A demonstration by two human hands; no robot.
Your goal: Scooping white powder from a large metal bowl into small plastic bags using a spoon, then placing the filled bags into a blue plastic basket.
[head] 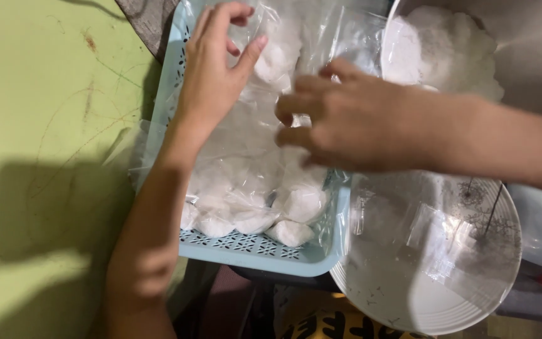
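Note:
A light blue plastic basket (pixel 255 254) holds several small clear bags (pixel 299 204) filled with a white substance. My left hand (pixel 211 69) reaches over the basket's far left part, fingers spread, touching a clear plastic bag (pixel 277 53) at the back. My right hand (pixel 340 119) comes in from the right above the basket's middle, fingers curled around the clear plastic of a bag; what lies under the palm is hidden.
A green surface (pixel 39 157) lies to the left. A white plate (pixel 434 270) with loose clear bags (pixel 437 235) sits at the lower right. A large metal bowl (pixel 528 50) with white powder (pixel 446 53) stands at the upper right.

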